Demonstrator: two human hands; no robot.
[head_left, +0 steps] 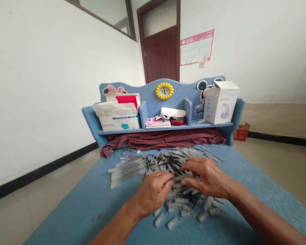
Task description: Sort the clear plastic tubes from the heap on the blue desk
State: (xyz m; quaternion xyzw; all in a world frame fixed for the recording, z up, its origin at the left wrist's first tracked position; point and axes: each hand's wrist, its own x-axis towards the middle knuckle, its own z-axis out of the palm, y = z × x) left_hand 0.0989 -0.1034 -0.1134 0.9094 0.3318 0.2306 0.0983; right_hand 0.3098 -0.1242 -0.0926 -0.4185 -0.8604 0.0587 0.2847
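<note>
My left hand is closed, its fingertips on one end of a pale translucent pen barrel. Across from it, my right hand has its thumb and fingers apart around the barrel's other end; whether they touch it is hard to make out. Beneath and behind both hands spreads a loose heap of pen parts, pale and black. Short frosted pen caps lie scattered nearer me. To the left sits a row of clear pens with dark tips, laid side by side.
A blue shelf stands along the back of the blue table. It bears a face-mask box, papers, a red round tin, and a white box. Checked cloth is bunched underneath.
</note>
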